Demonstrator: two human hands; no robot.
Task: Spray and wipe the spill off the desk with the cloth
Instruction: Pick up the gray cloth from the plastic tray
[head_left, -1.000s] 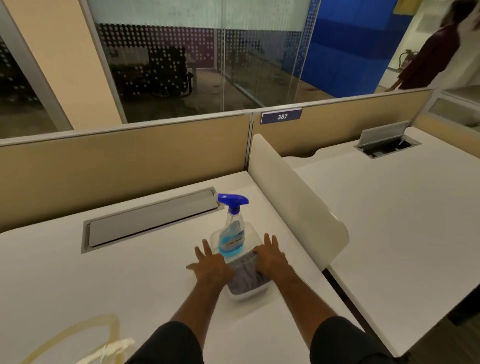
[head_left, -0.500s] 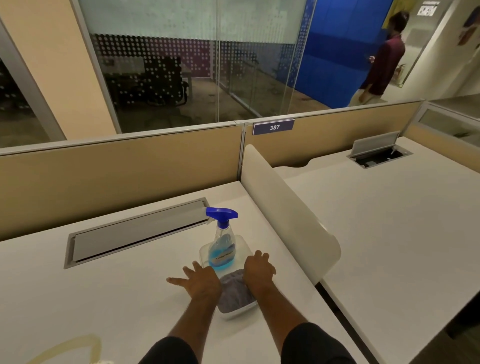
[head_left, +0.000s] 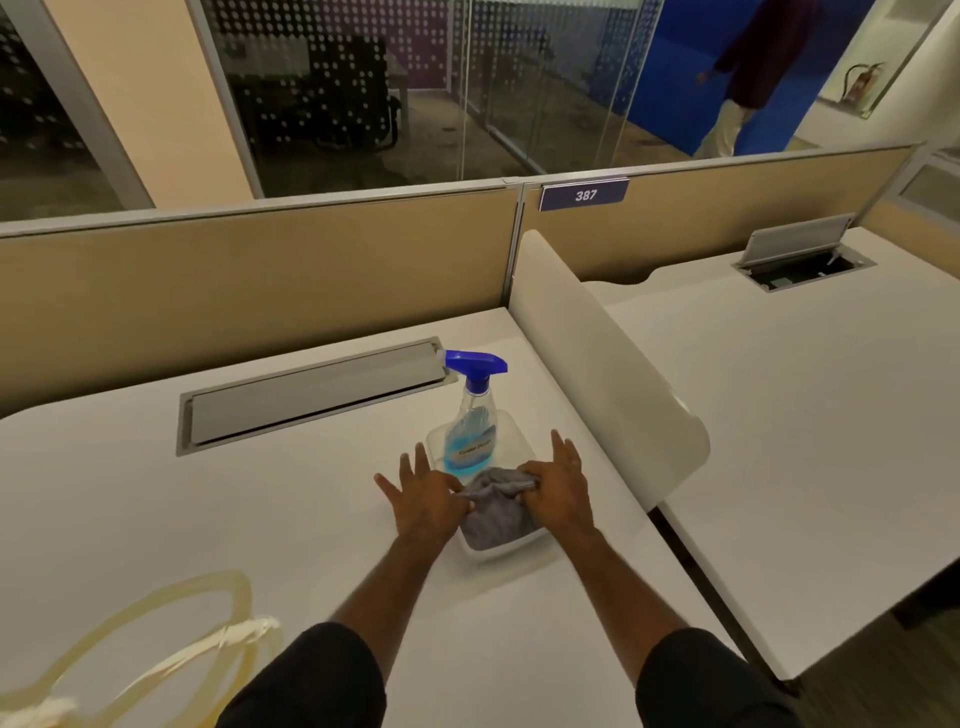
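Observation:
A clear spray bottle (head_left: 470, 421) with blue liquid and a blue trigger head stands at the far end of a clear plastic tray (head_left: 498, 552) on the white desk (head_left: 156, 519). A crumpled grey cloth (head_left: 496, 512) lies in the tray's near end. My left hand (head_left: 423, 501) and my right hand (head_left: 558, 486) flank the cloth, each pinching its top edge between thumb and forefinger, other fingers spread. A yellowish spill (head_left: 156, 639) loops across the desk at the lower left.
A grey cable-hatch lid (head_left: 311, 397) is set into the desk behind the tray. A white divider panel (head_left: 597, 364) rises just right of the tray, with a second desk (head_left: 805, 441) beyond. Tan partitions close the back. A person walks in the far corridor.
Both hands have closed in from the tray's sides onto the cloth and pinched its top edge, bunching it up. The spill is in fuller view after the camera tilted down.

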